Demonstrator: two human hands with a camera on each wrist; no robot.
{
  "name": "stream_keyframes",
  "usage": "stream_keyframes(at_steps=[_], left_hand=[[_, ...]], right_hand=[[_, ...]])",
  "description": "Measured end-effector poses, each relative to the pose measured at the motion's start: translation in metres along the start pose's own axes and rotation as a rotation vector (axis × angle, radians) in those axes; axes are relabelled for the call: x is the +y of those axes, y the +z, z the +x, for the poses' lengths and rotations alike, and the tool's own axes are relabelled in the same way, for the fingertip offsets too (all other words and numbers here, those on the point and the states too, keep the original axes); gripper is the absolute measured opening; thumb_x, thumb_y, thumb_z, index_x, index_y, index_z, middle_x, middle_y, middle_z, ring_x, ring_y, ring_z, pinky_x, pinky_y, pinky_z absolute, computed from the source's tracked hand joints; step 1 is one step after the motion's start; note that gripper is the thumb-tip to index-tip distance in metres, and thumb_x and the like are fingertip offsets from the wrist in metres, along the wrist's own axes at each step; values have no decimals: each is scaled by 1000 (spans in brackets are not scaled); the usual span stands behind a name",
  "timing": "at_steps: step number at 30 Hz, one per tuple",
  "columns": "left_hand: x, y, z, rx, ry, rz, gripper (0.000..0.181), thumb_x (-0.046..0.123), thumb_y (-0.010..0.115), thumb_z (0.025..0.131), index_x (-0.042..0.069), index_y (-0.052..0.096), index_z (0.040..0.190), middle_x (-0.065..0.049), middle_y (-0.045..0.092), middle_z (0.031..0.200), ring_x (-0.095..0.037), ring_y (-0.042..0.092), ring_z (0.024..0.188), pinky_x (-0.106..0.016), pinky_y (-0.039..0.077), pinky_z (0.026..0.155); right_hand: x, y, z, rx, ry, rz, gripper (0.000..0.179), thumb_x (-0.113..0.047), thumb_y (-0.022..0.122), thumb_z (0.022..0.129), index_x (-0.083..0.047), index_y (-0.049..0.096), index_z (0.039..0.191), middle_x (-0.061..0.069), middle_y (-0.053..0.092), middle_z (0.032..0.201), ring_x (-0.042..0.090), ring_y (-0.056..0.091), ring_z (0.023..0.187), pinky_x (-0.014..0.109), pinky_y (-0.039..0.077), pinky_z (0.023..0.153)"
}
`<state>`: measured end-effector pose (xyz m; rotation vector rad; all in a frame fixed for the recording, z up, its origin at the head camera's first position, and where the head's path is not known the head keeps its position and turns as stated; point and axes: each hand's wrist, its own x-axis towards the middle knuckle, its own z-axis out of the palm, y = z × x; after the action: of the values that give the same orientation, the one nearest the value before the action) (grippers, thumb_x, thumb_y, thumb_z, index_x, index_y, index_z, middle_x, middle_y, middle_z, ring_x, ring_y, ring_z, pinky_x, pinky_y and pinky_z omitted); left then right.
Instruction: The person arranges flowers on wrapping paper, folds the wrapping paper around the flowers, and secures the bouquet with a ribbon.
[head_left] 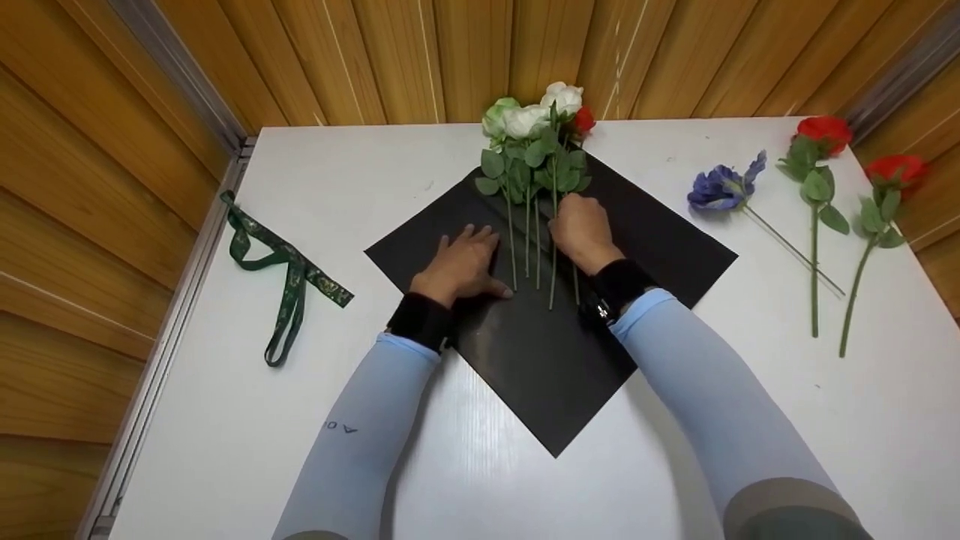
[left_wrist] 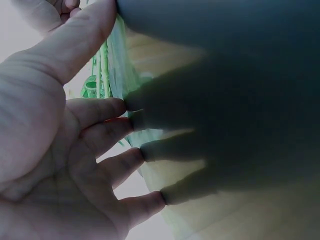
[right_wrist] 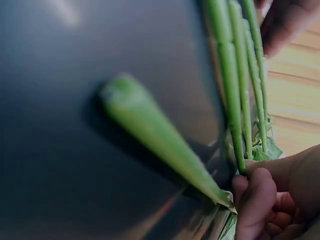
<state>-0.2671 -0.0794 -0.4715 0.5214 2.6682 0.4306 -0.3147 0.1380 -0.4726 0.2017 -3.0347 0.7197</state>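
Observation:
A sheet of black wrapping paper (head_left: 540, 360) lies on the white table with a corner toward me. Several flowers lie on its far part: white roses (head_left: 526, 121), a pale green bloom (head_left: 498, 118) and a red rose (head_left: 584, 121). Their blooms extend past the paper's far corner and their stems (right_wrist: 230, 90) point toward me. My left hand (head_left: 465, 262) rests on the paper left of the stems, fingers spread. With thumb and finger, my right hand (head_left: 581, 229) pinches a green stem below the leaves. Another stem (right_wrist: 155, 135) lies beside that hand.
On the right lie a purple-blue flower (head_left: 718, 189) and two red roses, one (head_left: 825, 133) nearer the back and one (head_left: 896, 171) by the edge. A looped dark green ribbon (head_left: 289, 262) lies at the left. Wood-patterned panels (head_left: 472, 60) stand behind the table.

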Motion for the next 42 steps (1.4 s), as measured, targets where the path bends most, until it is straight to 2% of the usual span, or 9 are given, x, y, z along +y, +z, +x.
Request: stream_keyframes(at_steps=[4, 8, 14, 20, 23, 28, 31, 35, 42], left_hand=[[1, -1, 1, 0, 4, 13, 104, 56, 80, 86, 13, 26, 165, -8, 19, 172, -32, 10, 159, -63, 12, 124], [1, -1, 0, 0, 5, 8, 104, 56, 79, 86, 13, 27, 165, -8, 19, 172, -32, 10, 159, -63, 12, 124], [1, -1, -1, 6, 6, -1, 103, 55, 80, 86, 12, 28, 164, -8, 19, 172, -32, 10, 159, -62, 12, 124], [2, 0, 0, 8, 7, -4, 103, 55, 80, 86, 12, 29, 164, -8, 19, 172, -32, 10, 159, -63, 12, 124], [1, -1, -1, 7, 17, -8, 103, 55, 80, 86, 12, 28, 164, -9, 19, 172, -33, 10, 159, -63, 12, 124], [-2, -2, -3, 11, 33, -12, 103, 54, 80, 87, 11, 27, 164, -9, 19, 172, -34, 10, 159, -63, 13, 124], [-3, -3, -6, 20, 38, -28, 102, 53, 80, 87, 11, 27, 164, -9, 19, 172, -33, 10, 159, -64, 13, 124], [-3, -6, -12, 50, 42, -54, 100, 51, 80, 88, 11, 28, 164, -10, 21, 172, -32, 11, 159, -67, 10, 123], [2, -9, -24, 108, 61, -75, 91, 45, 79, 90, 13, 34, 162, -9, 27, 170, -31, 16, 159, -65, 14, 123]], right_hand=[[0, 1, -3, 35, -60, -41, 47, -4, 58, 95, -18, 38, 55, 1, 44, 51, 23, 54, 51, 37, 46, 49], [2, 0, -5, 46, -72, -41, 49, -7, 61, 98, -16, 40, 55, 3, 45, 51, 23, 53, 49, 36, 43, 48], [4, -1, -7, 75, -48, -13, 46, -16, 63, 101, -13, 48, 57, 7, 53, 56, 27, 58, 52, 39, 47, 50], [8, -2, -9, 81, -10, 26, 50, -19, 65, 101, -15, 43, 57, 2, 44, 53, 22, 51, 49, 36, 44, 50], [9, -4, -11, 82, 20, 51, 48, -21, 67, 101, -15, 43, 59, 1, 43, 54, 20, 50, 50, 35, 42, 51], [14, -11, -19, 99, 20, 83, 32, -21, 65, 101, -7, 63, 73, 10, 62, 65, 26, 61, 59, 40, 50, 59], [22, -22, -28, 109, 12, 83, 26, -21, 64, 101, 0, 75, 90, 18, 73, 84, 35, 70, 75, 49, 56, 71], [41, -40, -41, 156, 17, 58, 25, -19, 65, 99, 2, 77, 103, 22, 76, 101, 45, 70, 94, 57, 53, 86], [85, -73, -72, 287, 12, 19, 23, -14, 64, 98, 5, 76, 100, 25, 75, 96, 49, 69, 92, 61, 50, 81]])
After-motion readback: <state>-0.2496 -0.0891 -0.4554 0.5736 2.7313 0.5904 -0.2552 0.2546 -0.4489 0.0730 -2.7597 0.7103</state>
